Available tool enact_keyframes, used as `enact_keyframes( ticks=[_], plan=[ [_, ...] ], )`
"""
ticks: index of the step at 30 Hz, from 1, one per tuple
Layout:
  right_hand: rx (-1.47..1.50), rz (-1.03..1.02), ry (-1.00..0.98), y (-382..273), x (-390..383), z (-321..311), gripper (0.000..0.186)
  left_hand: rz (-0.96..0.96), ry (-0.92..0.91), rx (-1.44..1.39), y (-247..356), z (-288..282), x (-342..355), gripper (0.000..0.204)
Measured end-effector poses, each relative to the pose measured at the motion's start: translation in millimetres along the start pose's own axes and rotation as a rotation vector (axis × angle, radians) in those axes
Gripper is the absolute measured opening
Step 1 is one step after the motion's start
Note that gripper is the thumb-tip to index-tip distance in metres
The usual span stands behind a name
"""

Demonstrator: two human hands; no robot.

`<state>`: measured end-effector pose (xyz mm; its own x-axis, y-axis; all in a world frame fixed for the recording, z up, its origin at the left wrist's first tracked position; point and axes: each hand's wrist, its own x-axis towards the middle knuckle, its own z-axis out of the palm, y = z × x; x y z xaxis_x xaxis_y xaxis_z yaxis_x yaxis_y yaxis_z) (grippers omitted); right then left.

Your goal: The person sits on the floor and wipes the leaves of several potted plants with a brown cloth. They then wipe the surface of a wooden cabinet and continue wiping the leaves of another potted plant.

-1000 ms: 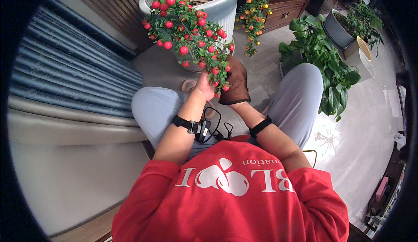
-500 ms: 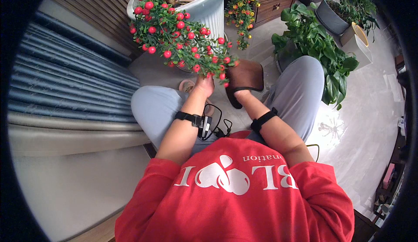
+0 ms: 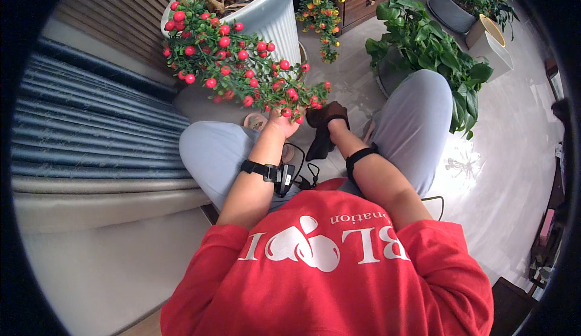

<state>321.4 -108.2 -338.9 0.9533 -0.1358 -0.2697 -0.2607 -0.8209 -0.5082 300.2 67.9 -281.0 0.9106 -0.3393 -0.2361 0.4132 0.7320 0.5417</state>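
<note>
A leafy branch with red berries [image 3: 224, 73] droops from the large pale ribbed pot [image 3: 272, 12]. Its end lies over my left hand [image 3: 287, 124], which is closed around the stem, with berries and leaves covering most of the fingers. Close by on the right, my right hand is wrapped in a brown cloth [image 3: 330, 113] that hides its fingers. A darker fold of this cloth hangs below it. The cloth is right beside the branch's tip; whether they touch, I cannot tell.
Another berry strand, yellow and red [image 3: 321, 9], hangs by a wooden cabinet [image 3: 369, 0]. Right of my knee stands a leafy green plant [image 3: 430, 45], with a grey pot [image 3: 451, 9] behind. Blue curtains [image 3: 97, 112] line the left side. A black cable [image 3: 298, 157] lies between my forearms.
The brown cloth, spread broad before, is now bunched smaller around my right hand. The branch's tip has shifted slightly. My left hand stays at the branch. The whole view has shifted a little.
</note>
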Motion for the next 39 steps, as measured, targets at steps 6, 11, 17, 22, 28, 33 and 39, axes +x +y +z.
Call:
enact_keyframes(
  ticks=[6,11,17,22,28,33,39],
  plan=[
    [-0.283,-0.191,0.486,-7,13,-25,0.028,0.128,-0.214,0.601,7,1,5,0.049],
    [0.508,-0.533,0.668,6,-3,-28,0.023,0.045,-0.375,-0.026,16,53,-4,0.063],
    [1.657,0.807,-0.192,47,-6,4,0.023,0.054,-0.191,0.071,13,63,4,0.064],
    [0.538,0.319,-0.030,68,0,-28,0.027,0.086,0.699,0.195,1,65,12,0.077],
    [2.004,0.423,0.178,40,-2,-71,0.026,-0.219,0.864,0.370,-36,74,1,0.088],
    [2.019,-0.426,-0.126,20,-33,-129,0.016,-0.268,0.476,0.678,-46,95,18,0.085],
    [1.813,-0.524,-0.120,-18,-115,-213,0.019,-0.084,0.045,0.713,-19,184,10,0.088]
  ],
)
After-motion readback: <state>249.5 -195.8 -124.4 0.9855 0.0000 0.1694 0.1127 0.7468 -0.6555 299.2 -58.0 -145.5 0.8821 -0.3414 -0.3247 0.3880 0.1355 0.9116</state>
